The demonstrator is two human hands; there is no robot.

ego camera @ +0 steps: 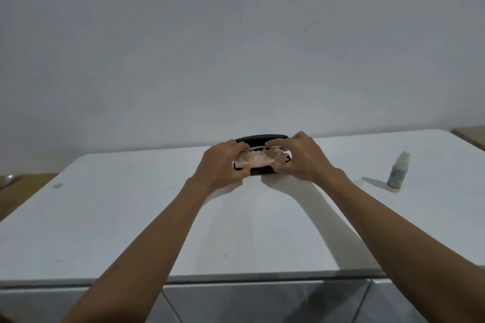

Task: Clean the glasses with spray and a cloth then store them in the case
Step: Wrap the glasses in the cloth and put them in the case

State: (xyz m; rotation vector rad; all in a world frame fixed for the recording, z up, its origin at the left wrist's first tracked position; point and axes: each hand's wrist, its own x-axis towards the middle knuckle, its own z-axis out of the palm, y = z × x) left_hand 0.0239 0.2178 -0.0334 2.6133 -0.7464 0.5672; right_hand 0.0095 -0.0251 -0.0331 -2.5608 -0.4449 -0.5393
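Observation:
A black glasses case (262, 138) lies open at the far middle of the white table (131, 217). Over its hollow I hold clear-framed glasses (273, 150) with a pale pinkish cloth (256, 160) bunched under or behind the lenses. My left hand (223, 162) grips the left end of the glasses and cloth. My right hand (301, 157) pinches the right end and the top rim. Whether the glasses touch the case is hidden by my fingers. The small spray bottle (397, 172) stands upright to the right, apart from both hands.
A small clear cap (358, 181) lies left of the spray bottle. A tiny pale scrap (57, 185) sits near the table's left edge. A plain wall rises directly behind the table. A tan surface (469, 136) shows at far right.

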